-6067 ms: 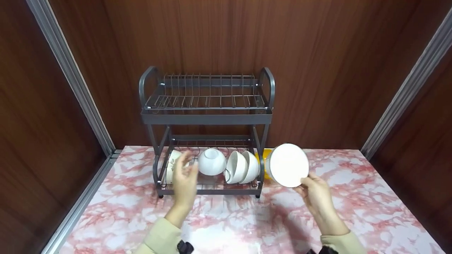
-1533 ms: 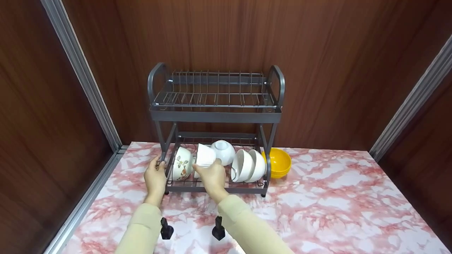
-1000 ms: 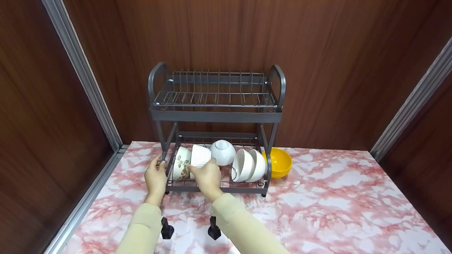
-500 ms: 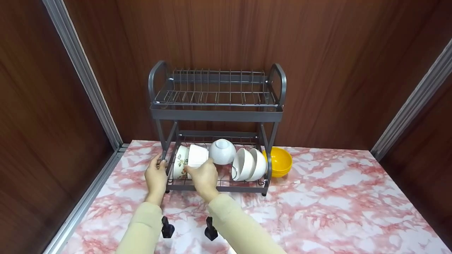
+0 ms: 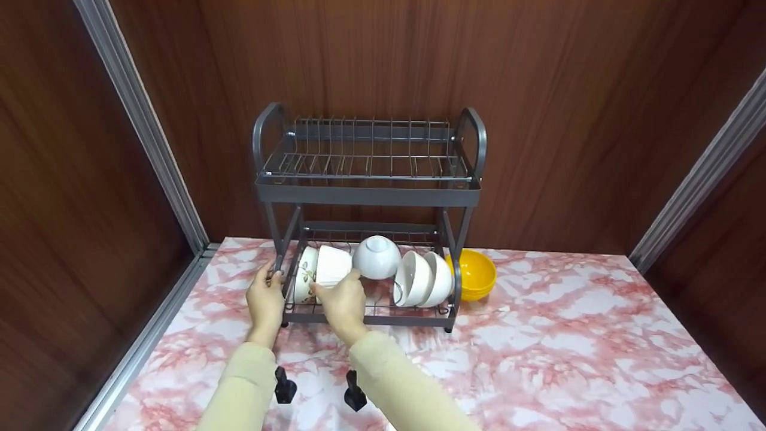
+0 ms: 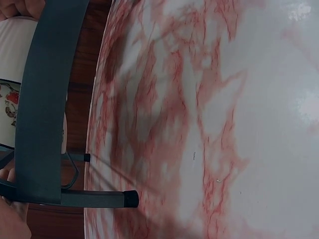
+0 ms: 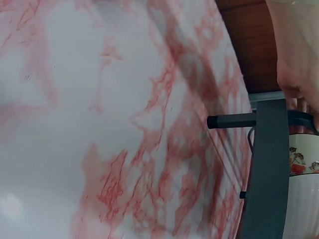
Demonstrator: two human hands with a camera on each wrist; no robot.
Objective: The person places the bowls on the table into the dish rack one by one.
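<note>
My right hand (image 5: 344,302) pinches a white bowl (image 5: 333,263), tipped on its side, in the lower tier of a dark grey dish rack (image 5: 368,195). That bowl sits right against a cream bowl with a flower pattern (image 5: 306,276), at the tier's left end. In the right wrist view the flowered bowl (image 7: 301,162) shows behind the rack's bar. My left hand (image 5: 265,299) grips the rack's left side post, fingers curled round it. Further right in the tier are an upside-down white bowl (image 5: 377,257) and two white bowls (image 5: 438,281) standing on their sides.
A stack of yellow bowls (image 5: 477,276) stands on the table just right of the rack. The upper wire tier (image 5: 371,164) holds nothing. Dark wood panels (image 5: 538,120) enclose the marbled pink-and-white table (image 5: 574,347) at the back and sides.
My right hand has brought the white bowl from right of the rack into the lower tier, then slid it left against the flowered bowl. My left hand has moved onto the left post.
</note>
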